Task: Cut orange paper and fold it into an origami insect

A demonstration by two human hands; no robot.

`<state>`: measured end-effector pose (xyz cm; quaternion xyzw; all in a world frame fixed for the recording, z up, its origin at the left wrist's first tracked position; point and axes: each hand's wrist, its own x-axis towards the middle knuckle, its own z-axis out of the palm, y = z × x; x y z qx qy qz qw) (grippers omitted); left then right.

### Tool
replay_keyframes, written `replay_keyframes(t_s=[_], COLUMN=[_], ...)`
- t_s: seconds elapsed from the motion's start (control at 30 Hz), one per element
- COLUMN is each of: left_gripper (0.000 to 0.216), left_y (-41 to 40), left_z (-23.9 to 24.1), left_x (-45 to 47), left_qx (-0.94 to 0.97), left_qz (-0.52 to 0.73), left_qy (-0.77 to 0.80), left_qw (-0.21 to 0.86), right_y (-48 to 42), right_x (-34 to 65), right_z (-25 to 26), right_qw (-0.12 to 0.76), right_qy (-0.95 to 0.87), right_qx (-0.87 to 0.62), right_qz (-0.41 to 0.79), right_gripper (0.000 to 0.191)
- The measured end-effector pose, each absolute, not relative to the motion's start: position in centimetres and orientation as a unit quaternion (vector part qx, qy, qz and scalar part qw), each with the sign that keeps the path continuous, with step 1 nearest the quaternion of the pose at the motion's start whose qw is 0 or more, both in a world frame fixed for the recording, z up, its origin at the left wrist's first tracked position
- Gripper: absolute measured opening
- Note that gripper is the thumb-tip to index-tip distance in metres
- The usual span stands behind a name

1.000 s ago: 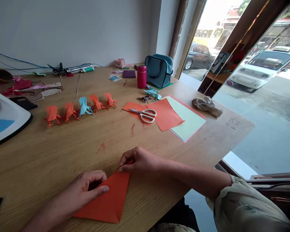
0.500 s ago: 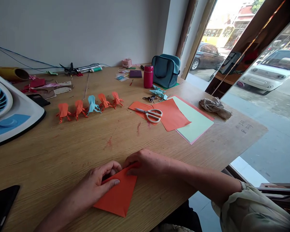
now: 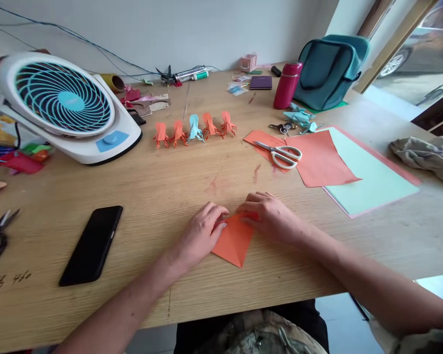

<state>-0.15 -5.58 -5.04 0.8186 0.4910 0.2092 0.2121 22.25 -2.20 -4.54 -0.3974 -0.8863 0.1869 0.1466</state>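
Note:
A folded piece of orange paper (image 3: pixel 236 242) lies on the wooden table in front of me, one corner pointing toward me and crease lines on its face. My left hand (image 3: pixel 206 227) grips its left upper edge, thumb on top and fingers curled behind. At the upper right, my right hand (image 3: pixel 268 216) pinches the paper's edge with its fingers bent over it. Part of the far edge is hidden under both hands. Beyond them stands a row of several folded paper figures, mostly orange, with one light blue figure (image 3: pixel 195 128) in the middle.
White-handled scissors (image 3: pixel 285 156) rest on orange sheets (image 3: pixel 323 160) at the right, beside pale green paper (image 3: pixel 376 179). A black phone (image 3: pixel 92 246) and a fan (image 3: pixel 70 105) are on the left. Behind stand a pink bottle (image 3: pixel 288 86) and a teal bag (image 3: pixel 327 73).
My view has swung left, bringing the whole fan, the phone and dark scissors into sight. Both hands still hold the orange paper, its near corner still pointing toward me.

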Motion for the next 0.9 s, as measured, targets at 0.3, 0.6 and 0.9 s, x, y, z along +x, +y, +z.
replay_keyframes(t_s=[0.3, 0.6, 0.9], left_gripper=[0.038, 0.082, 0.085], left_y=[-8.8, -10.0, -10.2], left_z=[-7.1, -6.7, -7.8], left_x=[-0.2, -0.2, -0.5], left_qx=[0.909, 0.904, 0.912], left_qz=[0.174, -0.008, 0.055], left_qy=[0.377, 0.421, 0.405], left_qw=[0.033, 0.066, -0.032], right_y=[-2.7, -5.6, -8.6], right_x=[22.4, 22.6, 22.2], right_z=[-5.5, -5.9, -6.6], right_qw=[0.157, 0.126, 0.108], right_qy=[-0.915, -0.950, -0.922], right_qx=[-0.359, -0.285, -0.355], right_qz=[0.092, 0.028, 0.109], right_gripper=[0.015, 0.037, 0.081])
